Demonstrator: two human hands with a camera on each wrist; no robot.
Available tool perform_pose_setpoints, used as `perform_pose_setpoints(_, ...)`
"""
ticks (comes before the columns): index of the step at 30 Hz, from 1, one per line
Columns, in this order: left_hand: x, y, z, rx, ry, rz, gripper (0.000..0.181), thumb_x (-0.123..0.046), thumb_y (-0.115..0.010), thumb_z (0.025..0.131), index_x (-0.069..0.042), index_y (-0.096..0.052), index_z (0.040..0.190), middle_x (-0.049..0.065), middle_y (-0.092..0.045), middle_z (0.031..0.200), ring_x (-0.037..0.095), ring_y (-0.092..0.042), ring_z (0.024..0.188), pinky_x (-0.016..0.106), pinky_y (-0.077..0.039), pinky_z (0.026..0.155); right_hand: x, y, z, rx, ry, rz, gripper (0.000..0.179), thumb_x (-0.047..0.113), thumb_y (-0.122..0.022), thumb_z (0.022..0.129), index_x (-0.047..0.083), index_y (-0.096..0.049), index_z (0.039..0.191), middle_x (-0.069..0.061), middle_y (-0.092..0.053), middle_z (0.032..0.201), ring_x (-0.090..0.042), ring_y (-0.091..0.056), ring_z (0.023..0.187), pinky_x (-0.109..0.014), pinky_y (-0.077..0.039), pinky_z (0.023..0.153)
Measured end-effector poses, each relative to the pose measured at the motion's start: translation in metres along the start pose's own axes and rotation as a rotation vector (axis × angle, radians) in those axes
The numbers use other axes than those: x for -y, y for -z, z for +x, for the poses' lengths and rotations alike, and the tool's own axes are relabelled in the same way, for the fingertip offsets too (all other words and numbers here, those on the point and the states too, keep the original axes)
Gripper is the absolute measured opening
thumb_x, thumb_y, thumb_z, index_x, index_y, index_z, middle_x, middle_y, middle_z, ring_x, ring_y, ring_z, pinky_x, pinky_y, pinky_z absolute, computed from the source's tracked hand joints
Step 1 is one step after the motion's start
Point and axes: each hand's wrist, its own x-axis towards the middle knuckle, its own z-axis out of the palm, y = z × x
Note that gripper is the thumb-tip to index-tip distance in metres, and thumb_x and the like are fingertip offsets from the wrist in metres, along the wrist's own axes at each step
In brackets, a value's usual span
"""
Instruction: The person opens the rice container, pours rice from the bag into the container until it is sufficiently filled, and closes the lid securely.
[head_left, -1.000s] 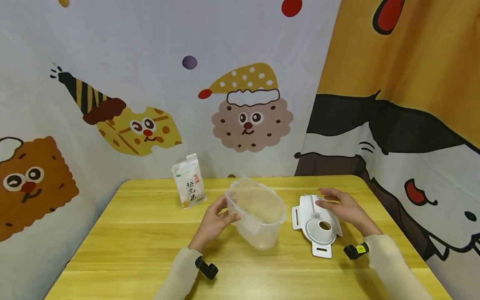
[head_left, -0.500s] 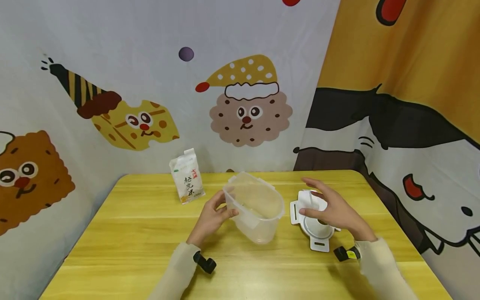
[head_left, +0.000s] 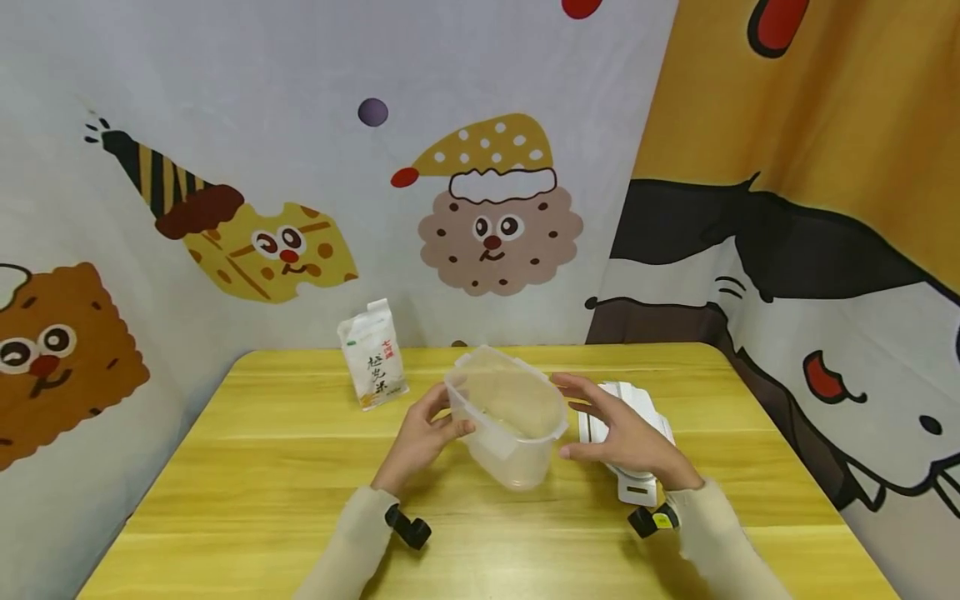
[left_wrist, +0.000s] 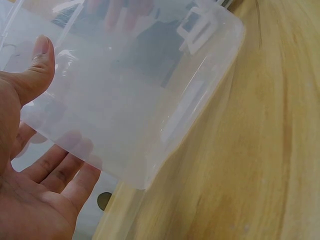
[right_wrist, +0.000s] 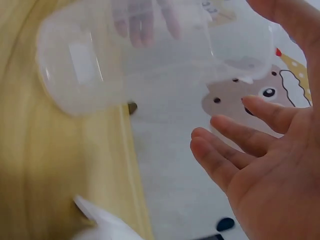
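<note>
My left hand (head_left: 423, 437) grips the near-left side of a clear plastic container (head_left: 513, 454), thumb on one face and fingers on another. The container leans, its wide mouth facing up and its rim carrying small clip tabs. To its right, my right hand (head_left: 618, 429) is spread with straight fingers, the fingertips close to the container's right rim. In the right wrist view that hand (right_wrist: 280, 170) holds nothing. A white plastic lid (head_left: 637, 492) with slotted side flaps lies on the table, partly hidden behind my right hand.
A white rice bag (head_left: 372, 358) with printed characters stands at the back left of the wooden table (head_left: 225, 483). Behind the table's far edge hangs a cartoon-printed cloth (head_left: 300, 108). Each wrist wears a small black camera.
My right hand has moved left from above the lid to beside the container's right rim. My left hand keeps its hold on the container, and the head view has shifted slightly.
</note>
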Motion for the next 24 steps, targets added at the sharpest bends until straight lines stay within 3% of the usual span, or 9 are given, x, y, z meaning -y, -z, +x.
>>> perform_pose_setpoints(7,0.002,-0.001,0.001,-0.007,0.005,0.005,0.07,-0.014,-0.081,0.088,-0.026,-0.051,0.15,0.015,-0.056,0.149,0.028,-0.054,0.135,0.038,-0.052,0.112,-0.002,-0.017,0.004,-0.006,-0.023,0.123,0.099,0.013,-0.088,0.082,0.019,-0.029,0.161,-0.008,-0.038,0.163,-0.034,-0.042,0.147,-0.023,-0.041,0.118)
perform_pose_setpoints(14,0.003,-0.002,0.001,0.009,0.016,-0.032,0.072,-0.013,-0.082,0.088,-0.024,-0.051,0.151,0.017,-0.054,0.15,0.031,-0.054,0.135,0.042,-0.051,0.112,-0.01,-0.03,0.005,-0.024,0.023,0.177,0.098,0.009,-0.087,0.081,0.013,-0.03,0.16,-0.018,-0.041,0.158,-0.042,-0.049,0.139,-0.03,-0.045,0.117)
perform_pose_setpoints(24,-0.005,0.002,0.0,0.035,0.043,-0.019,0.072,-0.013,-0.081,0.088,-0.024,-0.049,0.152,0.018,-0.054,0.149,0.034,-0.056,0.134,0.033,-0.059,0.1,-0.015,-0.038,0.01,-0.062,0.046,0.169,0.094,0.01,-0.086,0.083,0.013,-0.033,0.16,-0.018,-0.047,0.154,-0.046,-0.052,0.135,-0.043,-0.054,0.109)
